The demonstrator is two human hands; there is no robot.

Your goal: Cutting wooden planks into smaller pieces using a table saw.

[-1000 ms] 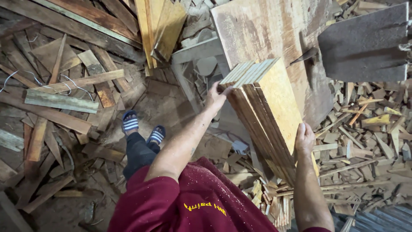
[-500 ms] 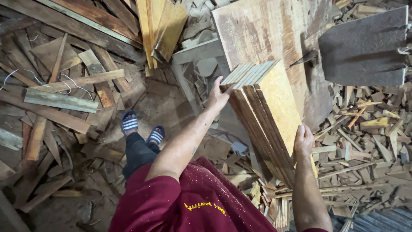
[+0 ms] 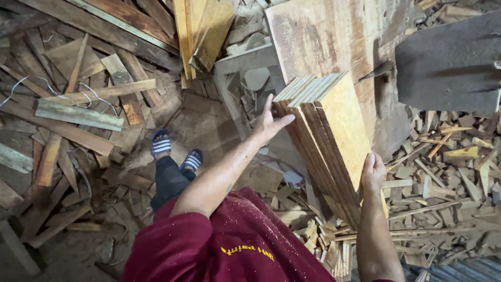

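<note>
While the person stands among offcuts on a littered workshop floor (image 3: 78,245), both hands steady a stack of thin wooden boards (image 3: 334,141) set on edge and leaning slightly away from the body. The left hand (image 3: 269,124) lies against the upper left side of the stack, fingers spread and extended, pressing flat rather than gripping. The right hand (image 3: 373,172) curls over the lower right edge of the yellowish face board, fingers wrapped around that edge; how far they reach behind cannot be seen. The stack's foot rests in a heap of small wood scraps (image 3: 449,172), just in front of a large worn panel (image 3: 334,36) that lies beyond its top end.

The work in hand looks like squaring and steadying the boards as one bundle. To do it well, the left palm would best push the loose sheets sideways against the right hand, so the edges come flush and none slides out. The upper ends are slightly fanned, so pressure near the top seems useful. The footing is the likely weak point: the scraps below may shift, and the sandalled feet (image 3: 177,151) stand close to the stack's left, so its base should be kept from kicking out that way. Long planks (image 3: 78,115) and loose wire (image 3: 31,86) lie well apart toward the floor's left edge.
</note>
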